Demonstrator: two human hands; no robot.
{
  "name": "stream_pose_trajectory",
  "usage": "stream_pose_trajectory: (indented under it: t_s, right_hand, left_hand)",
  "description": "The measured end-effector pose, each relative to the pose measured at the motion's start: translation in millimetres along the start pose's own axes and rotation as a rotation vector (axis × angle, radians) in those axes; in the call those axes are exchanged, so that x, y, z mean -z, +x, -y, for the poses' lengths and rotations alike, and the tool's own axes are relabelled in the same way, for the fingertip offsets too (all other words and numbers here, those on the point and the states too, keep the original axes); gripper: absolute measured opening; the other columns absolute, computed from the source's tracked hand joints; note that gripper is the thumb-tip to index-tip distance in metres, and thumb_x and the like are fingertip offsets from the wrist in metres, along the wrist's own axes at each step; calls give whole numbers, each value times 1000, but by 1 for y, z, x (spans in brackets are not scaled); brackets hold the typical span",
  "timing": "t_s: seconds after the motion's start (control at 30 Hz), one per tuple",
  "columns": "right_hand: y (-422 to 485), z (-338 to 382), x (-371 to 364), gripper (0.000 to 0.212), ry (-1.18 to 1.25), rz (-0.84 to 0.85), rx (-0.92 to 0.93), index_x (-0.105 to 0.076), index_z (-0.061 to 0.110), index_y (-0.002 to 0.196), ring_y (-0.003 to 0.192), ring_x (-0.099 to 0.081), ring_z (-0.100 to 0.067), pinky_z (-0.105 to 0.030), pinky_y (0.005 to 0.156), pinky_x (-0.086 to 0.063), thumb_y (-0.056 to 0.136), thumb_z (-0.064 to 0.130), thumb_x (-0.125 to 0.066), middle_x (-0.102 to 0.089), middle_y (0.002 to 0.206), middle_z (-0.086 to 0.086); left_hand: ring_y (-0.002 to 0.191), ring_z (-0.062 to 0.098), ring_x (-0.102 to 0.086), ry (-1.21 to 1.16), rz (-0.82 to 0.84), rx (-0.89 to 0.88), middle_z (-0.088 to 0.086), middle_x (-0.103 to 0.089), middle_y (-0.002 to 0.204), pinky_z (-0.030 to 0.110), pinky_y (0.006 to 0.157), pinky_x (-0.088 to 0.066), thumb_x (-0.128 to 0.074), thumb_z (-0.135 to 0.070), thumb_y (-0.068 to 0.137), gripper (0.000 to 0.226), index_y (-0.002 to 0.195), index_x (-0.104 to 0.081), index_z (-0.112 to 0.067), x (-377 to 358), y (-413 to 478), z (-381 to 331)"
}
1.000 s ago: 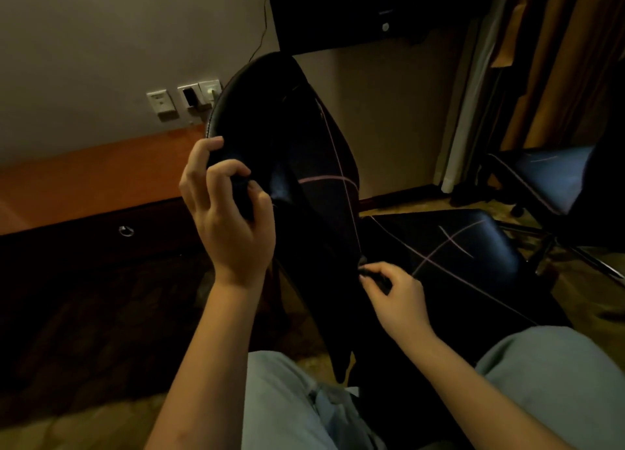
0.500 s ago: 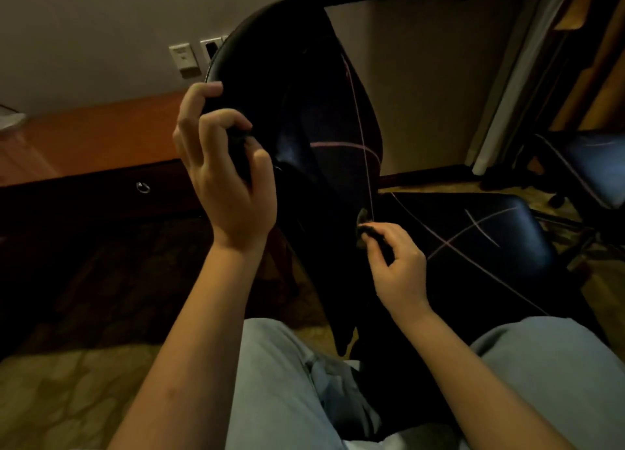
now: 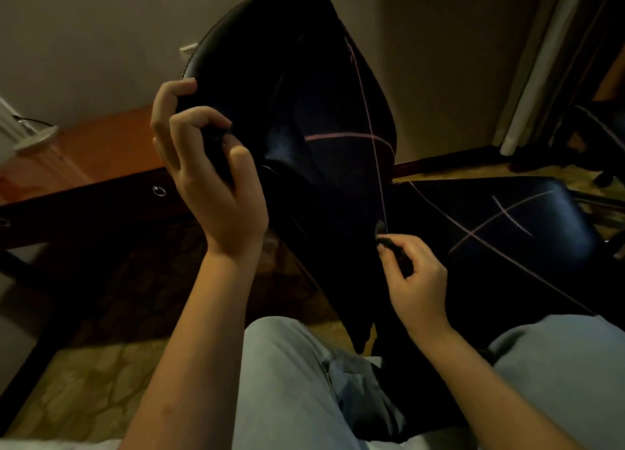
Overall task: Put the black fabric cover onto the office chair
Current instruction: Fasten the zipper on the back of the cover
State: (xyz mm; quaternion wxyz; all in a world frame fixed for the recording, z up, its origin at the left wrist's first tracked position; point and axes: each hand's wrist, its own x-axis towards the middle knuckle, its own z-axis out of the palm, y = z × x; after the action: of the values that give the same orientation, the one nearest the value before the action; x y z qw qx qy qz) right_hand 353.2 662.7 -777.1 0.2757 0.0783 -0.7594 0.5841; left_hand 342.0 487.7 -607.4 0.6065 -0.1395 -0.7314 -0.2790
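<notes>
Head view: the black fabric cover, marked with thin pink lines, lies over the front of the office chair backrest. The glossy upper-left edge of the backrest is still bare. The seat to the right shows the same pink-lined fabric. The left hand is raised at the left edge of the backrest, with fingers curled and thumb closed on a fold of the cover. The right hand is lower, at the bottom right edge of the backrest where it meets the seat, and pinches a small bunch of cover between thumb and fingertips. Compared with one second ago, the main change is the viewpoint: the backrest fills more of the frame, and the wall socket and desk have shifted up and outward. Both hands keep the same holds at the same places on the chair, and the horizontal pink line sits at the same height on the backrest. In all likelihood the cover has not advanced. The step in hand appears to be tensioning and seating the side edges, and the left edge still has to be drawn round the frame.
</notes>
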Motion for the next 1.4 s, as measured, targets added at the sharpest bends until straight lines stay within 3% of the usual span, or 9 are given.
stream_pose_trajectory:
  t_s: [0.07, 0.17, 0.27, 0.43, 0.6, 0.7, 0.87, 1.07, 1.4]
  right_hand:
    - [10, 14, 1, 19, 29, 41, 111, -70, 11, 104, 101, -62, -3, -14, 87, -48, 87, 5, -67, -67, 103, 2]
    - [17, 24, 2, 28, 60, 68, 177, -67, 8, 111, 111, -59, -6, -15, 97, -44, 83, 6, -71, -65, 113, -1]
    - [15, 18, 2, 26, 60, 56, 132, -67, 9, 109, 109, -58, -2, -15, 95, -45, 83, 7, -70, -63, 111, 1]
    - [3, -6, 15, 17, 6, 137, 22, -69, 13, 101, 97, -59, 2, -8, 84, -44, 85, 7, -68, -63, 99, 9]
    - [-23, -34, 22, 21, -39, 177, -192, -66, 22, 96, 95, -59, 3, -8, 81, -45, 85, 3, -68, -62, 96, 11]
    - [-32, -38, 18, 20, -31, 126, -257, -66, 21, 93, 92, -59, 4, -5, 78, -43, 86, 2, -67, -63, 93, 8]
    - [-21, -11, 8, 10, -19, 9, -94, -69, 13, 94, 88, -60, 2, -6, 76, -44, 85, 8, -70, -62, 89, 9]
    - [6, 20, -2, 14, 38, 9, 175, -71, 4, 98, 92, -61, -4, -15, 82, -48, 86, 10, -68, -64, 95, -2]
    - [-19, -17, 14, 15, -63, 137, 143, -69, 5, 99, 89, -59, -5, -15, 81, -49, 84, 5, -69, -60, 95, 1]
  left_hand:
    - [114, 19, -45, 9, -2, -1, 31, -47, 120, 39, 94, -39, -44, 6, 79, 14, 90, -51, 11, 1, 0, -1]
    - [120, 31, -44, -2, 4, 8, 32, -45, 123, 39, 100, -38, -44, 11, 79, 16, 92, -51, 12, 1, -1, -1]
    - [130, 41, -38, 17, 22, 35, 35, -39, 133, 39, 109, -33, -45, 13, 81, 21, 100, -53, 14, 0, -4, -5]
    - [140, 50, -23, 322, 109, -9, 37, -28, 146, 60, 113, -23, -56, 3, 88, 36, 124, -55, 6, 7, -34, -10]
    - [148, 27, -9, 392, 323, -66, 13, -25, 154, 48, 120, -11, -54, -8, 90, 42, 132, -52, -4, 21, -104, -14]
    - [149, 25, -11, 389, 514, -45, 6, -21, 157, 43, 121, -12, -49, -15, 91, 47, 137, -45, -9, 32, -148, -16]
    - [149, 23, -12, 406, 751, -42, -3, -8, 163, 40, 122, -12, -45, -20, 89, 55, 143, -37, -14, 46, -187, -14]
    - [149, 22, -13, 400, 815, -57, 2, -20, 158, 42, 120, -18, -46, -20, 91, 51, 141, -38, -15, 52, -189, -11]
    - [149, 22, -13, 362, 1004, -73, 2, -7, 163, 43, 118, -17, -44, -24, 88, 55, 141, -37, -14, 64, -238, 6]
